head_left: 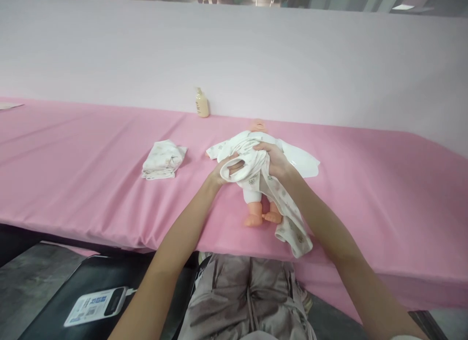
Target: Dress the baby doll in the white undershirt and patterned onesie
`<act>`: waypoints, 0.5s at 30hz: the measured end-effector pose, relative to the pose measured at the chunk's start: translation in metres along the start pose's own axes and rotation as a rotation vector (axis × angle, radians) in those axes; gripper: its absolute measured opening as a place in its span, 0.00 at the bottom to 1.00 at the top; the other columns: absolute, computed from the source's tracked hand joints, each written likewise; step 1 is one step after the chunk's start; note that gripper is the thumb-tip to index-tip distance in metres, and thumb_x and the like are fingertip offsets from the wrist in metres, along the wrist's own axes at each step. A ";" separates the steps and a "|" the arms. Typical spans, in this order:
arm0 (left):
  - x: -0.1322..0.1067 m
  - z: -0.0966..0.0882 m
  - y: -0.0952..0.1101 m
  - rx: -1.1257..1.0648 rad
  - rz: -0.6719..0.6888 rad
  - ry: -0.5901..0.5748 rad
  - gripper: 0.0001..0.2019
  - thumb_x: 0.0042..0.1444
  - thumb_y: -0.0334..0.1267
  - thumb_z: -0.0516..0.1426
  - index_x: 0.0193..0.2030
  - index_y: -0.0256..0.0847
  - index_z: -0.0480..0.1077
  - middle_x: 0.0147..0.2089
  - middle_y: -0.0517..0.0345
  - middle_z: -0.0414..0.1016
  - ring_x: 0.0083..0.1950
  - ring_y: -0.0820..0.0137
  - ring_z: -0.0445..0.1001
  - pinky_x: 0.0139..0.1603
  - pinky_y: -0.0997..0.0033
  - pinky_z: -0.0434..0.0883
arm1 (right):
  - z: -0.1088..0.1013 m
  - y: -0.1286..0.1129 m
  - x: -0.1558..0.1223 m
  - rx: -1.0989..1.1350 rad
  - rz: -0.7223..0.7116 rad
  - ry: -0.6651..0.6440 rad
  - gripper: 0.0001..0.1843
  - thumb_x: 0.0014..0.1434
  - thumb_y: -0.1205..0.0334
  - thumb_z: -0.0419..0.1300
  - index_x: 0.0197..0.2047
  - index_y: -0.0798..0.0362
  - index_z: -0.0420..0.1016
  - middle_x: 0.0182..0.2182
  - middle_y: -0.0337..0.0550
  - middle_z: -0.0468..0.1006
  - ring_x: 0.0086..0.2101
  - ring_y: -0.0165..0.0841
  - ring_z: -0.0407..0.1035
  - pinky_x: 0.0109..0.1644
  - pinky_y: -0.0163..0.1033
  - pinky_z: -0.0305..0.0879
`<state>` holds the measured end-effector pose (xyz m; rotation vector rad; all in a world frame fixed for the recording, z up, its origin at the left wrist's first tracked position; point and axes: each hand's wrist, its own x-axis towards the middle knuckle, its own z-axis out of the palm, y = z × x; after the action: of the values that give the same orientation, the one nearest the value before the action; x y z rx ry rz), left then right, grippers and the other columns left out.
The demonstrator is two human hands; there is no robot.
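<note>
Left hand, right hand on garment

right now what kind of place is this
Probably a baby-care practice station: a long table draped in pink cloth, a baby doll whose printed garment the left hand and right hand grip, and a pump bottle by the back wall.

Setting: staged infant-care practice station in an indoor hall. Evidence: long tabletop draped in pink cloth; plain pale partition behind, with ceiling lights visible above it; baby doll; lotion bottle; folded cloth.
</note>
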<state>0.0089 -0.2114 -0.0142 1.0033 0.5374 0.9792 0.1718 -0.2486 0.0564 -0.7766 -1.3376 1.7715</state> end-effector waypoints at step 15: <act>-0.005 0.012 -0.001 -0.038 -0.015 -0.186 0.16 0.44 0.35 0.58 0.42 0.32 0.72 0.44 0.45 0.78 0.50 0.55 0.75 0.53 0.57 0.70 | -0.006 -0.036 -0.036 -0.628 -0.087 -0.058 0.18 0.48 0.56 0.67 0.42 0.53 0.73 0.31 0.41 0.76 0.34 0.36 0.70 0.39 0.40 0.68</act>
<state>0.0155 -0.2214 -0.0097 1.0423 0.3700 0.8695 0.2032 -0.2714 0.0904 -0.9786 -1.9708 1.3111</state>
